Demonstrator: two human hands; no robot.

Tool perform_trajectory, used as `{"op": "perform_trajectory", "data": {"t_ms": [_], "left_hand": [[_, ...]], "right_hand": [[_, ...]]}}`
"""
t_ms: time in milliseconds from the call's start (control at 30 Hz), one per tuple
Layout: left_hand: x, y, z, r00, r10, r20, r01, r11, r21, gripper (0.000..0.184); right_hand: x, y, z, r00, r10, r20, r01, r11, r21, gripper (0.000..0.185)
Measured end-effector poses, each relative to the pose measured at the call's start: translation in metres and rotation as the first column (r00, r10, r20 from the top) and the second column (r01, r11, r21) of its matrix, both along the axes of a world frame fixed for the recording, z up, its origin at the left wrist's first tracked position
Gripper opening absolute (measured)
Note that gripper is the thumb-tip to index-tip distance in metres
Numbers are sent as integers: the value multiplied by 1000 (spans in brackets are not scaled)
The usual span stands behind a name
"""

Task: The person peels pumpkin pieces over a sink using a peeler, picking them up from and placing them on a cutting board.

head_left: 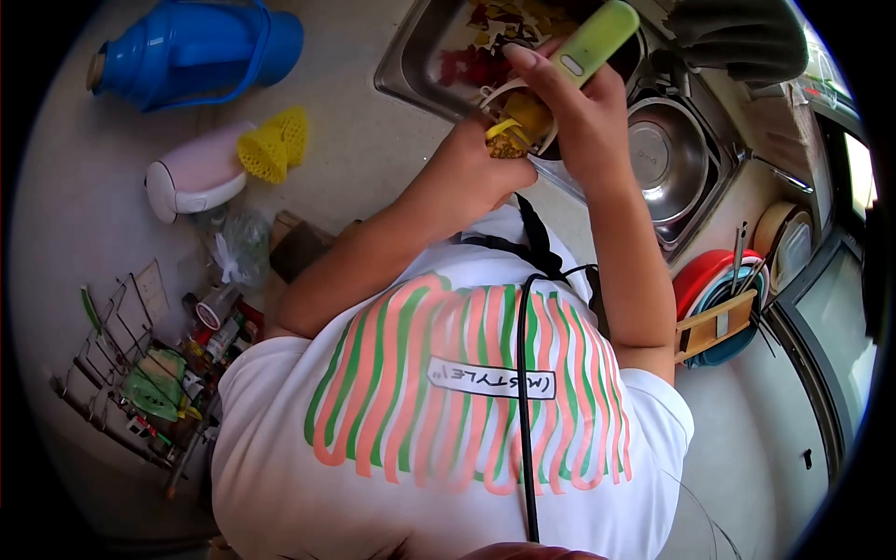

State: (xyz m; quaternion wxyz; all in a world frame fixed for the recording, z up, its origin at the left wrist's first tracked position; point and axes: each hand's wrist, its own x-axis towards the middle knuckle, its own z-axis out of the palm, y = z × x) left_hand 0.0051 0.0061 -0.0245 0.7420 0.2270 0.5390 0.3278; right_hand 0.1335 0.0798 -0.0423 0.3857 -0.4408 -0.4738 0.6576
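My right hand (588, 112) is wrapped round the green handle of a peeler (597, 42), its pale head lying over the piece of produce. Closed below it, my left hand (476, 173) grips a yellow piece of produce (509, 145) with brown speckles; fingers cover much of it, and I cannot tell its kind. Both hands are at the near edge of a steel sink (411, 70). Yellow and dark red peelings (485, 37) lie in its basin.
A steel bowl (663, 154) sits in the second basin. To the left are a blue thermos (201, 51), a pink-and-white kettle (201, 168) and a yellow mesh piece (273, 145). A wire rack (112, 355) stands lower left; stacked colourful basins (705, 271) are at right.
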Motion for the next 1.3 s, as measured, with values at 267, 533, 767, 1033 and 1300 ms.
{"op": "perform_trajectory", "data": {"t_ms": [267,533,767,1033,1300], "left_hand": [[-6,-16,19,999,40,35,-45,986,160,39],[-8,-6,-10,993,35,-112,-4,964,265,38],[1,0,-34,980,194,42,-189,850,492,29],[19,8,-32,872,390,295,-488,740,464,30],[7,-6,-28,976,-66,-207,125,951,283,36]], "right_hand": [[47,36,-101,909,-323,264,354,932,-76,27],[43,33,-64,939,-340,-44,312,901,-303,25],[28,-1,-57,526,-541,-656,-26,761,-648,23],[11,-27,-48,370,-681,-632,-8,678,-735,25],[28,-3,-29,637,-513,-576,56,775,-629,27]]}}
